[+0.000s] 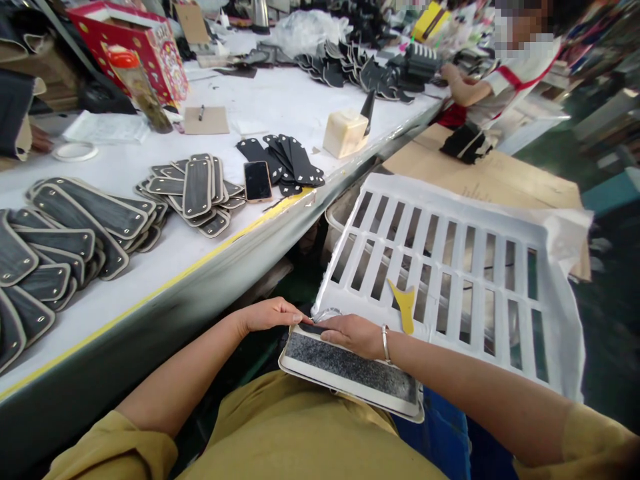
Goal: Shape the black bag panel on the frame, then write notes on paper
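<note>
My left hand (pixel 273 315) reaches in from the left with its fingers pinched at the end of a small dark strip (pixel 311 329). My right hand (pixel 353 333), a bracelet at its wrist, grips the same strip from the other side, thumb along it. Both hands meet over the far left corner of a pale-rimmed board (pixel 350 393) with a dark speckled surface, resting at my lap. The strip's far side is hidden by my fingers. Just beyond my right hand, a yellow forked piece (pixel 404 307) lies on a white slatted rack (pixel 430 263).
Left, a long white table (pixel 270 100) carries piles of dark, light-edged pieces (pixel 90 220), black straps (pixel 287 160), a phone (pixel 257 181) and a pale block (pixel 345 133). A cardboard sheet (pixel 500 173) lies behind the rack. A co-worker (pixel 493 87) works at the far right.
</note>
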Demonstrator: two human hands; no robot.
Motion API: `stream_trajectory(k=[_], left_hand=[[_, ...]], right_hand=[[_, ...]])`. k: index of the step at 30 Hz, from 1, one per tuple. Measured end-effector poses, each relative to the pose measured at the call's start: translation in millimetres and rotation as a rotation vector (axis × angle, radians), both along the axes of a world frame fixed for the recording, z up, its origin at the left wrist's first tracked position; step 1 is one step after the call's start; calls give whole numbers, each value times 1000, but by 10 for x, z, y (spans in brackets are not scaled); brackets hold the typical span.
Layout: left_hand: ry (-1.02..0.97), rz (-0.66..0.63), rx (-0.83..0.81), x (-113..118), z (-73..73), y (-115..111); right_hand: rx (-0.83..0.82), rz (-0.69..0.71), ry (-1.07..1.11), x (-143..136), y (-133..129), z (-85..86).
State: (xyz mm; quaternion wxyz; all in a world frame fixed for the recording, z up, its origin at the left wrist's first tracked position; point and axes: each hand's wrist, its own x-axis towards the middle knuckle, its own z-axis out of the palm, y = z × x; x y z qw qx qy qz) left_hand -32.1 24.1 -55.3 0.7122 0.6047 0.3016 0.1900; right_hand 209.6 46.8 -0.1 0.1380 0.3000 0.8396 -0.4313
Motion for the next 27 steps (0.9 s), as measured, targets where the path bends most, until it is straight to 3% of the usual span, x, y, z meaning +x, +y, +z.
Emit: stream_trajectory(k=[9, 13, 16, 21, 27], left_hand=[[42, 120, 97, -1, -40, -157], [35, 176, 86, 50, -70, -207], [25, 196, 38, 90, -66, -242], [-4, 206, 0, 122, -53, -267], [91, 164, 59, 104, 90, -195]], right_hand=[[43, 6, -96, -275, 8, -89], [-58, -13, -75, -301, 30, -92], [-180, -29, -54, -81, 35, 0], [-324, -163, -74, 572, -61, 196], [-326, -356, -16, 1041, -115, 184]])
